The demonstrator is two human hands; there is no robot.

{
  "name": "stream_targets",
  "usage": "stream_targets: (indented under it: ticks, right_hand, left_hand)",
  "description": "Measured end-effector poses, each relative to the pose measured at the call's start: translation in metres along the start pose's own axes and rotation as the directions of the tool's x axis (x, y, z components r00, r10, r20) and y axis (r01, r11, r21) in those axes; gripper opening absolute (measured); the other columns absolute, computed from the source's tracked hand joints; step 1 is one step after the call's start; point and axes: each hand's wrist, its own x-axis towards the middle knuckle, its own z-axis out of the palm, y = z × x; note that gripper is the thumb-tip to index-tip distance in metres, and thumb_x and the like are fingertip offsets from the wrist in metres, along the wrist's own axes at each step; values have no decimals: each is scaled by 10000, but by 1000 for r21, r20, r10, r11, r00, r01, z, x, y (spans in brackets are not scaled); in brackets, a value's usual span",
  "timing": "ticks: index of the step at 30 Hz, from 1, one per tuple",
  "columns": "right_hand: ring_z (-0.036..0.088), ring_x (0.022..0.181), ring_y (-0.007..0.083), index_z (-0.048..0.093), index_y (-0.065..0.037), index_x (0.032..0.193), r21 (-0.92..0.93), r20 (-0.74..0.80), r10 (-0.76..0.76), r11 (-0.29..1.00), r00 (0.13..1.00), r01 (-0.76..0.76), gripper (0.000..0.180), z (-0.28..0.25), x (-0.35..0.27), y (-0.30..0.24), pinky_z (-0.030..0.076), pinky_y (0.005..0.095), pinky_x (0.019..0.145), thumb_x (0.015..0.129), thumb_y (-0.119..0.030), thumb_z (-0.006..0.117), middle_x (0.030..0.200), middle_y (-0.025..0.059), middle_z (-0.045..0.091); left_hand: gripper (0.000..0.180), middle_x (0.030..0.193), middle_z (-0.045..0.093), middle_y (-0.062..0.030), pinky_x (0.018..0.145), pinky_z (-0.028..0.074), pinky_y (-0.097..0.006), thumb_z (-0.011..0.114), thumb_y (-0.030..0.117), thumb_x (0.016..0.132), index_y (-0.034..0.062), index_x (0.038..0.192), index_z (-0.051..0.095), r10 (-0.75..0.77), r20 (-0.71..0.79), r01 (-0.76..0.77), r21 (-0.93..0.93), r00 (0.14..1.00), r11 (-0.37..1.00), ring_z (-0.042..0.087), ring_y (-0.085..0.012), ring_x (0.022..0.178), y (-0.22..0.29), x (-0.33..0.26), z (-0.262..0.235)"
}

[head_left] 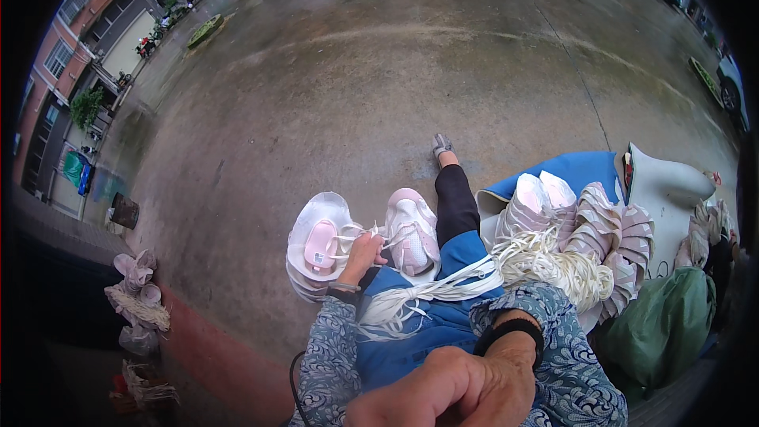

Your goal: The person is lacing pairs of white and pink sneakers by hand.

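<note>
My left hand [364, 257] is closed on a thin white shoelace [374, 231] between two shoe uppers. To its left sits a stack of white uppers [304, 277], the top one showing a pink tongue [320, 247]. Just right of the hand stands a pink and white mesh shoe upper [412, 237]. My right hand [458, 387] is raised close to the camera with its fingers curled; whatever they may hold is hidden. Across the blue apron [395, 352] on my lap lies a bundle of white laces [431, 292].
On my right are stacked pale uppers [526, 205], pinkish uppers [597, 221], a heap of cream laces [557, 269], a blue sheet [573, 174] and a green bag [660, 324]. More uppers [136, 292] lie at far left. Wet concrete [340, 111] stretches ahead.
</note>
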Motion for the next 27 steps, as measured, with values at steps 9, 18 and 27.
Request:
stream_targets:
  ticks: [9, 18, 27]
  right_hand:
    - [583, 690, 237, 576, 139, 948, -16, 68, -112, 993, 991, 113, 196, -1, 7, -1, 449, 321, 569, 838, -24, 573, 860, 232, 593]
    - [580, 698, 230, 572, 147, 956, -48, 161, -103, 993, 982, 112, 196, -4, 11, -5, 446, 319, 567, 841, -12, 567, 847, 220, 592]
    - [561, 758, 216, 588, 112, 915, -135, 134, -75, 986, 988, 93, 179, -6, 11, -8, 433, 306, 636, 834, -47, 604, 868, 183, 589]
  left_hand:
    - [244, 653, 475, -26, 482, 530, -258, 477, 211, 829, -25, 807, 540, -4, -9, 4, -14, 1000, 1000, 492, -98, 474, -2, 2, -2]
    - [248, 659, 481, -37, 478, 530, -258, 477, 203, 828, -36, 815, 541, -11, -5, 11, -11, 1000, 1000, 509, -105, 474, -2, 3, -1]
    - [248, 655, 482, -34, 474, 523, -252, 479, 211, 833, -28, 817, 541, -1, -12, 1, -9, 1000, 1000, 507, -106, 470, -4, 3, -3]
